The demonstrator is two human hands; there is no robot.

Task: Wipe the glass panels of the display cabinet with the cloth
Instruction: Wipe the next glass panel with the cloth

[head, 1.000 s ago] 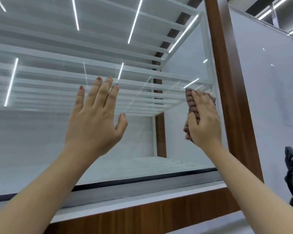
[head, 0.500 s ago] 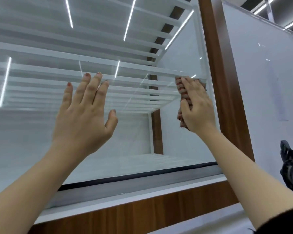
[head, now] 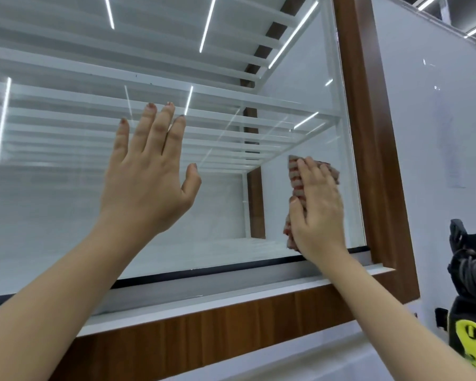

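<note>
1. The cloth (head: 296,188), striped in red and grey, is pressed flat against the glass panel (head: 66,210) near its lower right corner, just above the black bottom seal (head: 204,268); half a second ago it was held at the level of the white shelf edge, higher on the same pane.
2. The cloth is covered by the right hand (head: 318,213), whose fingers (head: 307,171) are laid nearly straight and close together over the fabric, with the thumb tucked along its left edge; whether the fabric is also pinched cannot be told. The wrist is now seen beside the sill, where earlier it was well above it.
3. The left hand (head: 146,174) is raised with its palm toward the glass to the left of the cloth, fingers extended and slightly spread, thumb out to the side, nothing held; its pose is unchanged from the earlier frames. Whether the pane is touched cannot be told.
4. The glass is bounded on the right by a brown wooden frame (head: 368,133) and below by a wood-grain band (head: 204,325); white shelves (head: 149,89) and reflected light strips are seen behind it.
5. A black and yellow-green device (head: 470,298) is seen at the right edge, in front of a white wall (head: 437,119).
</note>
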